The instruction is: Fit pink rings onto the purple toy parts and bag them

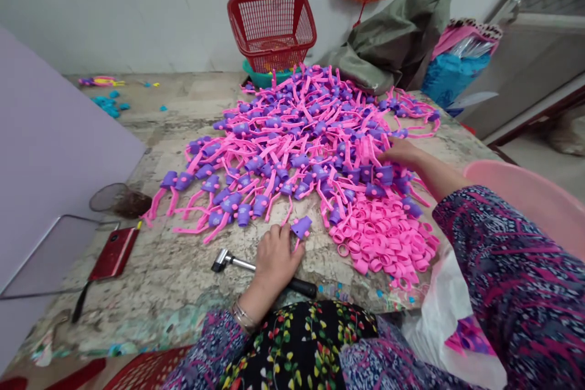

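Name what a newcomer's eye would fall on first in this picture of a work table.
First comes the heap of pink strips with purple pieces across the middle of the mottled table, with a pile of pink rings at its near right. The person's right hand rests on the heap's right side, while the left hand sits at the front beside a lone purple piece, above a small hammer. A red basket stands behind the heap.

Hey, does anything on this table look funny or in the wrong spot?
Yes! The red plastic basket sits tilted on a teal bowl behind the pink-and-purple pile, not flat. Some blue bits also lie off to the left, away from the pile.
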### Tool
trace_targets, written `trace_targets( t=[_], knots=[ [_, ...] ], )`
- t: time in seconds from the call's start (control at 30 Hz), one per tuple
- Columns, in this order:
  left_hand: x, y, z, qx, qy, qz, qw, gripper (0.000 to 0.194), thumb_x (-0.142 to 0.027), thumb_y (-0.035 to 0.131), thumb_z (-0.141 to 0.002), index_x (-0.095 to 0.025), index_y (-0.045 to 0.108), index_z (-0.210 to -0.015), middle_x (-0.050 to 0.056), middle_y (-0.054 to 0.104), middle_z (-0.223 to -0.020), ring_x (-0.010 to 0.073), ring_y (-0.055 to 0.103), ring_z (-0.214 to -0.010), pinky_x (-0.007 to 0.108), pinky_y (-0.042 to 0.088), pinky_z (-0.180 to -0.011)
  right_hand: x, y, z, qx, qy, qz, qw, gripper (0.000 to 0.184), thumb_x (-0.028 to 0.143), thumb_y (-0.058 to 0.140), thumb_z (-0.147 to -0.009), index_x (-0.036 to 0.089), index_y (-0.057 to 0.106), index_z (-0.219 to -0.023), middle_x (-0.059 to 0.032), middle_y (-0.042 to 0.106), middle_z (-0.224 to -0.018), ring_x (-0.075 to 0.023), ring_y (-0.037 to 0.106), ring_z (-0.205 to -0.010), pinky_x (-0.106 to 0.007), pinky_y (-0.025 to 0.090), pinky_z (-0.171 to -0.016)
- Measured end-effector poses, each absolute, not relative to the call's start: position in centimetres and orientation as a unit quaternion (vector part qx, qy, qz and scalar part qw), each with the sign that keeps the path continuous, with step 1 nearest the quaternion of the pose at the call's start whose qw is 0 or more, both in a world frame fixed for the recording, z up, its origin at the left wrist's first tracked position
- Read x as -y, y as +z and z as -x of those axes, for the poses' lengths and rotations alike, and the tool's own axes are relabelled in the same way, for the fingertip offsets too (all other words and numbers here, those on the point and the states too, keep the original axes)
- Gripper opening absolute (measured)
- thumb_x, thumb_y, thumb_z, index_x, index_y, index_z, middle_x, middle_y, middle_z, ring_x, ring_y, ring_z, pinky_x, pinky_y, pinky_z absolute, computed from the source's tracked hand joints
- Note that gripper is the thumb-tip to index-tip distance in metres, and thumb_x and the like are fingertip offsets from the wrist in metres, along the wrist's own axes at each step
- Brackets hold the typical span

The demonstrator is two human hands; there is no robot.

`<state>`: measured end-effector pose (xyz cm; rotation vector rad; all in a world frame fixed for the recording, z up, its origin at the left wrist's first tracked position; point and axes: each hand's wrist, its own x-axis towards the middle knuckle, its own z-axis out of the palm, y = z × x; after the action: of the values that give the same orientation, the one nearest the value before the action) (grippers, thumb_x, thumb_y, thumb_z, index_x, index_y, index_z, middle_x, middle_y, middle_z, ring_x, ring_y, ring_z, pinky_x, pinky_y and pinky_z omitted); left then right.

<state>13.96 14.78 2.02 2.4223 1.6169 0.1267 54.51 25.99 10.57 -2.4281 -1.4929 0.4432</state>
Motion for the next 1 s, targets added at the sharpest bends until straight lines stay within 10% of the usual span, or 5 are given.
trace_targets(
  t=[0.5, 1.0],
  knots=[
    [-15.0, 1.8, -13.8, -0.543, 0.044, -0.830, 0.121, 0.047, -0.047, 0.048, -0.091, -0.016, 0.053, -0.126, 0.011, 0.057, -0.104, 0.0274, 0.058, -0.096, 0.037, 0.043, -0.081, -30.9, 13.0, -37.6, 0.651, 0.111, 0.745, 0.099, 0.077, 0.038, 0.072, -0.070, 0.022, 0.045, -0.139, -0.0114, 0.068, -0.118, -0.0355, 0.065, -0.102, -0.044, 0.051, -0.083],
    [-15.2, 1.7, -13.5, -0.542, 0.083, -0.825, 0.135, 0.048, -0.046, 0.051, -0.090, -0.014, 0.054, -0.126, 0.012, 0.057, -0.102, 0.0289, 0.058, -0.097, 0.039, 0.046, -0.083, -31.9, 13.6, -27.1, 0.809, 0.065, 0.584, 0.013, 0.091, 0.052, 0.070, -0.081, 0.026, 0.024, -0.155, -0.0166, 0.064, -0.125, -0.0409, 0.053, -0.120, -0.067, 0.020, -0.107]
  ],
)
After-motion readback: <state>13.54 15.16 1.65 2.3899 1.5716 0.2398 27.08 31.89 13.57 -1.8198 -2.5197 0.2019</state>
